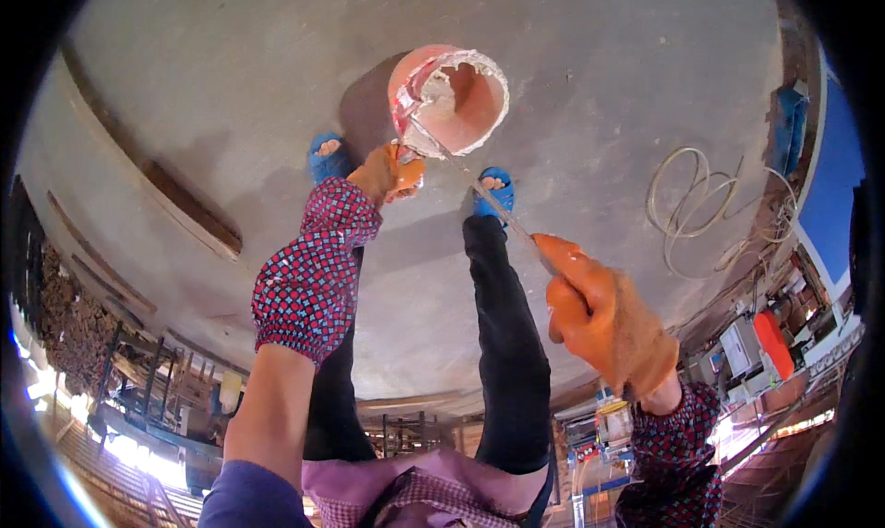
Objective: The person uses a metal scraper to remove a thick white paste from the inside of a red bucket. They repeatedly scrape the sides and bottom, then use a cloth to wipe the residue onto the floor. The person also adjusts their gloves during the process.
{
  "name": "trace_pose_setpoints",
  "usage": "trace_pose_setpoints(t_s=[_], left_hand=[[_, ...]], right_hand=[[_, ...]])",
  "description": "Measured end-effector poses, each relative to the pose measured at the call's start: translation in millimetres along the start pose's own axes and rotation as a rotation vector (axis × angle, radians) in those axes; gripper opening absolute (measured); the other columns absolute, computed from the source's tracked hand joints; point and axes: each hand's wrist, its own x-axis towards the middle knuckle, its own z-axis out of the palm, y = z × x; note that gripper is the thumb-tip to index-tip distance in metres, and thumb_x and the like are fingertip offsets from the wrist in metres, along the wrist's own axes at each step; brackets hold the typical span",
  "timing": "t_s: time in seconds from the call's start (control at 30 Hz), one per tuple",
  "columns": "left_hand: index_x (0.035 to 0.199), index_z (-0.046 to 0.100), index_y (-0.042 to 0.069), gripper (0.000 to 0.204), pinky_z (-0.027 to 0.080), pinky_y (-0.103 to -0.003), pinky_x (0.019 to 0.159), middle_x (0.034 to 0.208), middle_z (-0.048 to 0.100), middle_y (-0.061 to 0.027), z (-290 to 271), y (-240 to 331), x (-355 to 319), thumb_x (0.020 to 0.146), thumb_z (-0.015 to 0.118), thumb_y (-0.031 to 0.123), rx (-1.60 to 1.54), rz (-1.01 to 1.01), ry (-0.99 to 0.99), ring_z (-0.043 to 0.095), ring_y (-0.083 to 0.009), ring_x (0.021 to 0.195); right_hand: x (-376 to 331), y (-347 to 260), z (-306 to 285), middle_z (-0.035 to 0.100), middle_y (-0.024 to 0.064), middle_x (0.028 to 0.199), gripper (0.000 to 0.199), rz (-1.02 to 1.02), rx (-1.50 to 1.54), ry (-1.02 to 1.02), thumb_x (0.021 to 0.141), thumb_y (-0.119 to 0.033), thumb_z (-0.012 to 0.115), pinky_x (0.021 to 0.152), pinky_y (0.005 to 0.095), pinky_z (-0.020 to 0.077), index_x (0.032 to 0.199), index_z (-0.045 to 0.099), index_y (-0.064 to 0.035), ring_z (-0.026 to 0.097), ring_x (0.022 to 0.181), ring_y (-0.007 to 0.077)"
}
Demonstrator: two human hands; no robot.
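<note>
A pinkish bucket (403, 78) with a ragged, white-crusted rim stands on the floor ahead of me, its mouth partly facing me. Pale, paste-like stuff clings inside; how deep it lies I cannot tell. My left hand (387, 171), in an orange glove, is closed at the bucket's near-left edge, apparently on the rim. My right hand (604, 316), gloved in orange too, grips one end of a long thin rod (510, 219). The rod slants up and left, and its far end reaches over the near rim into the bucket.
Blue slippers (333, 167) are on my feet, just short of the bucket. A loosely coiled clear hose (652, 196) lies on the concrete floor (590, 132) to the right. At the left lies a long wooden board (189, 210). Assorted clutter and a red-orange object (772, 344) line the right edge.
</note>
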Motion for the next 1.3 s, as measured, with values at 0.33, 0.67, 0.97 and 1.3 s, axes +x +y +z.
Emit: trace_pose_setpoints(t_s=[0.33, 0.67, 0.97, 1.3], left_hand=[[0.098, 0.057, 0.008, 0.028, 0.037, -0.030, 0.039, 0.064, 0.059, -0.0066, 2.3, -2.2, 3.2, 0.079, 0.061, 0.027, 0.001, 0.008, 0.069, 0.054, -0.0160, 0.048], [0.099, 0.057, 0.006, 0.025, 0.047, -0.039, 0.061, 0.077, 0.062, -0.0167, 7.9, 3.0, 1.8, 0.082, 0.062, 0.024, 0.804, 0.233, 0.374, 0.061, -0.0333, 0.071], [0.108, 0.056, 0.005, 0.029, 0.048, -0.038, 0.069, 0.088, 0.064, -0.0132, 14.1, -6.4, 16.6, 0.084, 0.058, 0.022, 0.452, -0.067, 0.261, 0.063, -0.0267, 0.081], [0.103, 0.057, 0.006, 0.025, 0.046, -0.040, 0.049, 0.074, 0.062, -0.0130, 51.9, -12.7, 19.1, 0.088, 0.048, 0.025, -0.500, -0.226, 0.316, 0.060, -0.0271, 0.055]], right_hand=[[16.0, -6.8, -8.2, 0.049, 0.0047, 0.060, 0.037, -0.027, -0.035, -0.071, 0.086, -0.008, 0.042, 0.049, 0.0278, 0.0401, 0.121, 0.052, -0.0013, 0.050, 0.051, 0.0113], [30.6, -47.4, -39.9, 0.055, 0.0064, 0.059, 0.034, 0.252, 0.022, -0.254, 0.087, -0.012, 0.041, 0.043, 0.0261, 0.0373, 0.116, 0.054, -0.0009, 0.048, 0.048, 0.0106], [55.7, -57.3, -1.9, 0.055, 0.0061, 0.059, 0.020, 0.111, -0.119, -0.371, 0.084, -0.017, 0.047, 0.039, 0.0287, 0.0357, 0.095, 0.056, -0.0029, 0.047, 0.043, 0.0112], [52.3, -10.8, 101.8, 0.066, 0.0170, 0.078, 0.038, 0.148, -0.622, -0.158, 0.082, -0.013, 0.054, 0.067, 0.0443, 0.0499, 0.115, 0.045, 0.0009, 0.067, 0.070, 0.0333]])
